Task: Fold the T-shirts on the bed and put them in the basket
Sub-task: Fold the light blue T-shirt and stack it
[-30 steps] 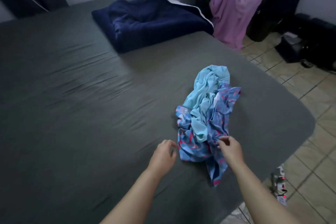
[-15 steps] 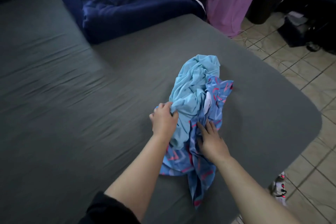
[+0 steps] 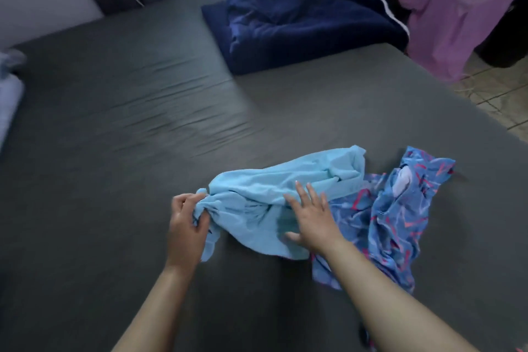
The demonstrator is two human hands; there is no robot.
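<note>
The left hand (image 3: pixel 185 226) grips a bunched end of the soft light blue T-shirt (image 3: pixel 285 183) on the grey bed (image 3: pixel 114 128). The right hand (image 3: pixel 313 218) lies flat on it, fingers spread. A crumpled blue T-shirt with pink marks (image 3: pixel 400 217) lies just beside.

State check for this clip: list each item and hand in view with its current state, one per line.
Light blue T-shirt: unfolded, bunched.
Patterned T-shirt: crumpled beside it, partly underneath.
Left hand: grips the light blue T-shirt's edge.
Right hand: flat, fingers spread on it.
Navy blanket: roughly folded.
</note>
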